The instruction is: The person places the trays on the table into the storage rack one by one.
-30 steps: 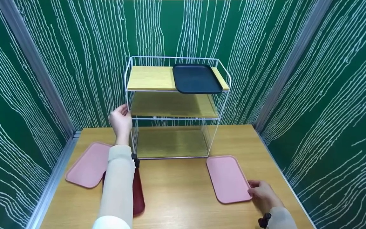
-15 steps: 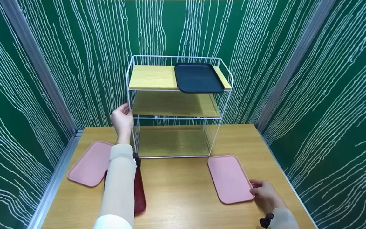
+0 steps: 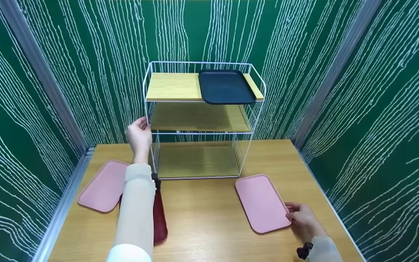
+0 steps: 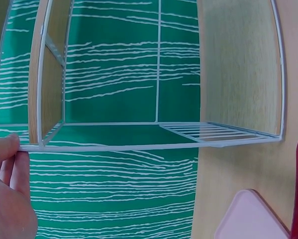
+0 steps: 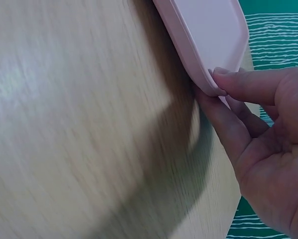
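Note:
A three-tier shelf rack (image 3: 204, 133) with a white wire frame and wooden boards stands at the back of the table. My left hand (image 3: 139, 137) pinches the rack's left front upright near the middle board; the left wrist view shows thumb and fingers on that white wire (image 4: 114, 147). At the right, my right hand (image 3: 305, 219) pinches the near right corner of a pink tray (image 3: 262, 203). In the right wrist view the thumb lies on top of the pink tray's rim (image 5: 198, 64) and fingers are under it. A black tray (image 3: 227, 87) lies on the top board.
Another pink tray (image 3: 104, 187) lies on the table (image 3: 202, 218) at the left. A dark red tray (image 3: 159, 222) is partly hidden under my left forearm. Green walls with white lines stand behind and on both sides.
Both hands keep their holds, left on the rack and right on the pink tray. The view shifts slightly; nothing else visibly moves.

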### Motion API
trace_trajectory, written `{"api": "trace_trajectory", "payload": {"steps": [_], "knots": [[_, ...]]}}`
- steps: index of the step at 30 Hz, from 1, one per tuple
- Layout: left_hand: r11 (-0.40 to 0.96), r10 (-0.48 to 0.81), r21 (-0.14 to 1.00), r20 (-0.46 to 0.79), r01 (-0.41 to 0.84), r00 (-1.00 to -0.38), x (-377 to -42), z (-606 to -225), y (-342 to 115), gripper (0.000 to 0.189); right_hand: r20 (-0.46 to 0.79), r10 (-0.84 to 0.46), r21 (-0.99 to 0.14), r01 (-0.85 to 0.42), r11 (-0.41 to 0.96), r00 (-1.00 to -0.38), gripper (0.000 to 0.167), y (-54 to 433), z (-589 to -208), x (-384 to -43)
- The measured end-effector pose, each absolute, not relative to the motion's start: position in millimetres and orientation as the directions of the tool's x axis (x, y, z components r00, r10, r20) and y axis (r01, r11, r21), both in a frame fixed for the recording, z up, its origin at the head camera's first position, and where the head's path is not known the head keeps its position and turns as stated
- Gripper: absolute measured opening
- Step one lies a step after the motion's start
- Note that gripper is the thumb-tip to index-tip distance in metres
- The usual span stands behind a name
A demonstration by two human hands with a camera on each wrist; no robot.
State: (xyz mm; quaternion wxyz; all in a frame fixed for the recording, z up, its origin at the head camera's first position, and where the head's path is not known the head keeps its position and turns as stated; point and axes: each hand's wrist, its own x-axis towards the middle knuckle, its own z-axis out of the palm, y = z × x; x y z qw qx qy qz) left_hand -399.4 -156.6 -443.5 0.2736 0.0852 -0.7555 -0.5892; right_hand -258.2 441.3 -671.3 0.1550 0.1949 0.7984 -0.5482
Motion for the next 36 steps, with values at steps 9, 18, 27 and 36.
{"api": "trace_trajectory", "payload": {"steps": [9,18,27,36], "knots": [[0.329,-0.466,0.925,0.335,0.191,-0.819,-400,-444,-156,0.030,-0.416,0.119,-0.875,0.432,0.217,-0.902,0.059,428,-666,-253],[0.322,-0.467,0.926,0.334,0.195,-0.819,-401,-442,-156,0.030,-0.325,0.109,-0.886,0.343,0.313,-0.939,0.055,421,-655,-258],[0.322,-0.467,0.929,0.323,0.182,-0.823,-400,-441,-156,0.031,-0.303,0.111,-0.871,0.323,0.371,-0.946,0.054,415,-646,-255],[0.320,-0.457,0.929,0.325,0.187,-0.828,-401,-441,-157,0.030,-0.231,0.068,-0.914,0.241,0.326,-0.971,0.053,401,-631,-258]]}}
